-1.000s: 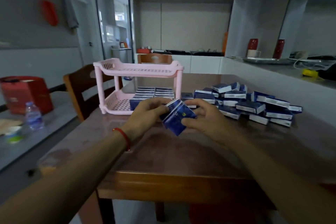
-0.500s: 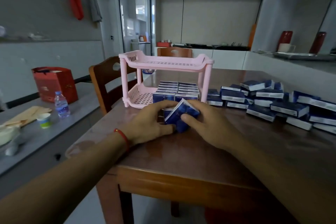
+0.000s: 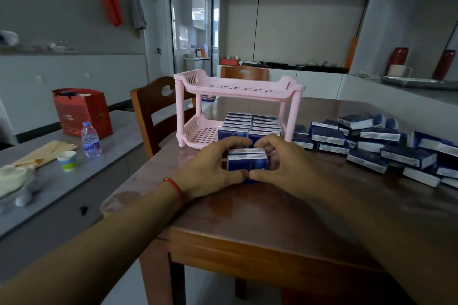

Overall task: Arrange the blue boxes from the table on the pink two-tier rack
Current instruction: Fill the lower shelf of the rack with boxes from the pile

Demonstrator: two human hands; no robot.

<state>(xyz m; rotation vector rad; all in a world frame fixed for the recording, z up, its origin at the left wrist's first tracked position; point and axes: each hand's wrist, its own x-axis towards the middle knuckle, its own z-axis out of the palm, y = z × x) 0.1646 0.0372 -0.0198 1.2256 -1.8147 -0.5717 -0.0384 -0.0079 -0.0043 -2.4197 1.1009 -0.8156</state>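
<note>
— Brown wooden table (image 3: 260, 215) fills the view, kitchen counters behind it. What are the hands doing?

— Both meet at the middle of the table. The left hand (image 3: 213, 168) curls round the left side of a small stack of blue boxes (image 3: 247, 161), fingers over the far edge, thumb along the near side. The right hand (image 3: 282, 163) mirrors it on the right side, thumb tip touching the left thumb in front of the stack. A red cord (image 3: 177, 189) circles the left wrist.

— And the stack?

— It rests on the table between the palms. How many boxes it holds I cannot tell.

— Outward from there?

— At twelve o'clock, just beyond the fingers, stands the rack (image 3: 238, 89). Its lower tier carries two rows of boxes (image 3: 250, 122) on the right half; the upper tier looks bare from this angle. At two to three o'clock a loose pile (image 3: 376, 141) of boxes lies on the table, well apart from the hands.

— Left side?

— At ten o'clock a chair (image 3: 158, 111) sits beside the rack. At nine o'clock a grey counter (image 3: 74, 181) holds a water bottle (image 3: 91, 140), a paper cup (image 3: 67, 160) and a red bag (image 3: 81, 111).
</note>
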